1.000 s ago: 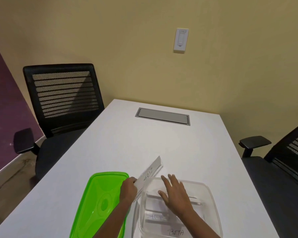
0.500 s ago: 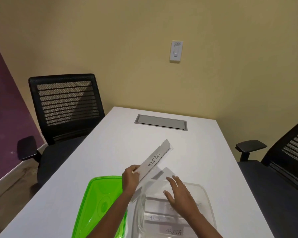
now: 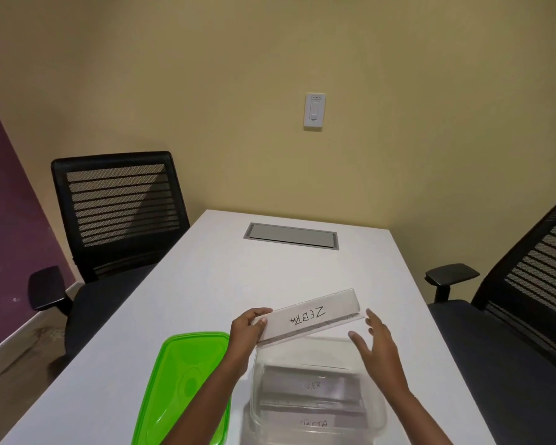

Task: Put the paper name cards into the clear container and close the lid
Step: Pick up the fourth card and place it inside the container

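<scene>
Pinching the left end of the ZEBRA name card (image 3: 305, 316) with the left hand (image 3: 247, 332), thumb on its face; holding it tilted in the air over the far rim of the clear container (image 3: 379, 412); spreading the right hand (image 3: 377, 345) open, fingers straight, grasping nothing, just beside the card's right end; inside the container, other cards (image 3: 312, 385) lying flat; just left of it on the white table (image 3: 270, 277), the green lid (image 3: 180, 380), off

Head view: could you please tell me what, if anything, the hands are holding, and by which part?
The left hand pinches the ZEBRA name card by its left end; the right hand is open and holds nothing.
</scene>
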A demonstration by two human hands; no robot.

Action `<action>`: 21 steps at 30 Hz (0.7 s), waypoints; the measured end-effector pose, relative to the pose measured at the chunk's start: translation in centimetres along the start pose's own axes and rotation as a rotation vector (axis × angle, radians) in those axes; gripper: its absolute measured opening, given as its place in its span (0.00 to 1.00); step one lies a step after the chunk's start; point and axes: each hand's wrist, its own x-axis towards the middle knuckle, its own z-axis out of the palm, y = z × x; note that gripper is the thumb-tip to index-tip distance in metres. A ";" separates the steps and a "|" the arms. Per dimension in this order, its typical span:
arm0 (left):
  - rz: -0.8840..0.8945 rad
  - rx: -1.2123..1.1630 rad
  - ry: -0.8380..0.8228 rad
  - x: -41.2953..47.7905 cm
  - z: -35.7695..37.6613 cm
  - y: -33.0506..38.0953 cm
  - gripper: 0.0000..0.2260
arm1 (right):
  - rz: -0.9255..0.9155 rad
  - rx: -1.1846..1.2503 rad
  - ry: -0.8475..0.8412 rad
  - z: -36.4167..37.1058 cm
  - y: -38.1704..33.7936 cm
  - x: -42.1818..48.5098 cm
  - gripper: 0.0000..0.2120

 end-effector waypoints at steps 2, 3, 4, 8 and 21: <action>-0.035 -0.058 -0.028 -0.4 0.3 0.0 0.12 | -0.003 0.060 0.017 -1.0 0.4 -0.1 0.20; -0.050 -0.087 -0.037 -0.6 0.4 0.1 0.11 | -0.008 0.110 0.025 -1.4 0.5 -0.2 0.16; -0.061 -0.111 -0.044 -0.9 0.4 0.2 0.10 | -0.015 0.157 0.033 -1.8 0.6 -0.4 0.12; -0.104 -0.155 -0.095 -1.6 0.3 0.3 0.11 | -0.024 0.232 0.032 -2.9 1.1 -0.8 0.10; -0.117 -0.137 -0.069 -3.4 0.7 1.4 0.19 | -0.043 0.328 0.073 -3.7 0.8 -2.9 0.09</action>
